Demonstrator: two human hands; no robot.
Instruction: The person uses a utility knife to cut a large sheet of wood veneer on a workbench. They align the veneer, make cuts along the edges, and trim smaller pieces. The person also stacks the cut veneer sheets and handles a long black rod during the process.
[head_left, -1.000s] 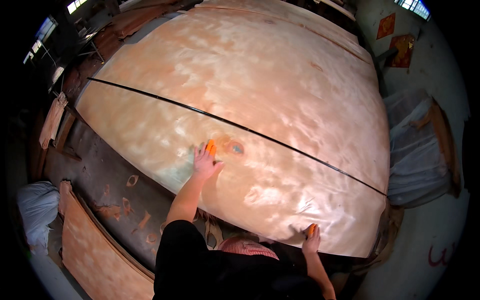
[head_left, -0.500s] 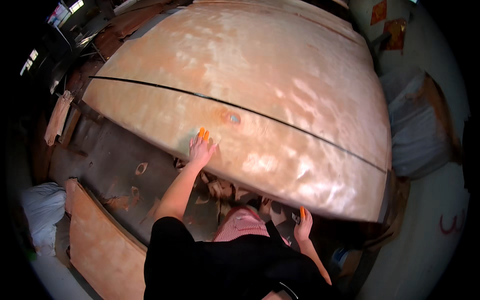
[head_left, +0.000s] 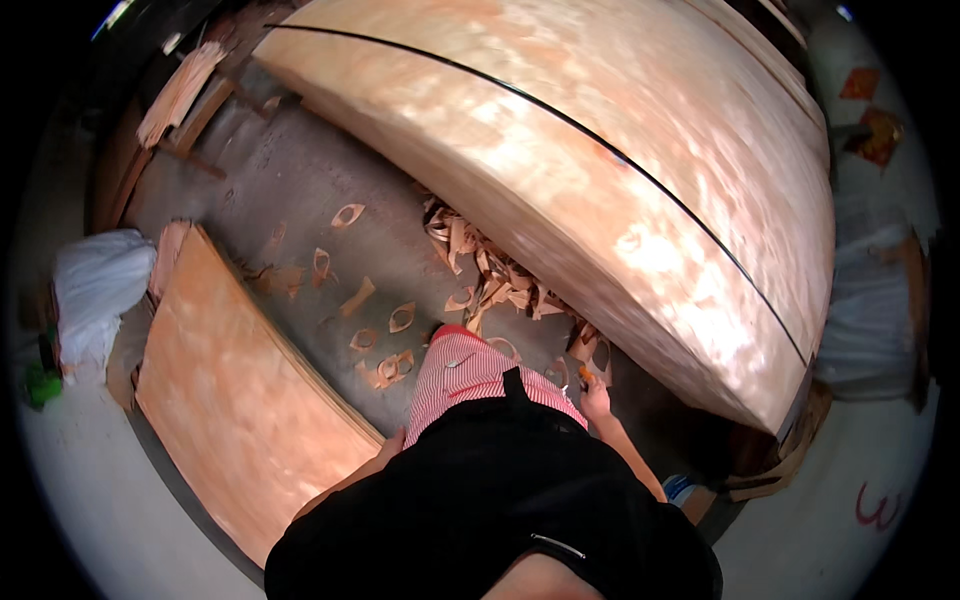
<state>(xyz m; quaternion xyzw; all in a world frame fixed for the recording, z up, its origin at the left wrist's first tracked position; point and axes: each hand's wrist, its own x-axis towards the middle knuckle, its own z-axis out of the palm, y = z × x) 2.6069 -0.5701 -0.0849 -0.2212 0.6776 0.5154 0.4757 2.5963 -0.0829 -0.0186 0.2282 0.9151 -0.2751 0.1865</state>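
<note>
My left hand [head_left: 397, 440] hangs low beside my red-and-white striped trousers, next to a stack of veneer sheets [head_left: 250, 400]. Its fingers are mostly hidden, so what they do is unclear. On the other side my right hand [head_left: 595, 400] is lowered near my right thigh, fingers curled, orange covering at a fingertip. Whatever it may hold is too small to make out. In front of me rises a large, thick stack of pale wood veneer [head_left: 480, 150], neither hand touching it. A long thin black strip [head_left: 520, 92] lies across its top sheet.
Veneer scraps [head_left: 500, 280] heap along the foot of the big stack, and eye-shaped cut pieces [head_left: 402, 318] lie on the grey floor. White plastic-wrapped bundles [head_left: 95, 290] stand at the left. A wooden bundle [head_left: 182, 92] lies far left; a pale wall runs at right.
My left hand has left the top veneer sheet and dropped to my side. My right hand has come down and back from the stack's edge. The view has turned, showing more floor.
</note>
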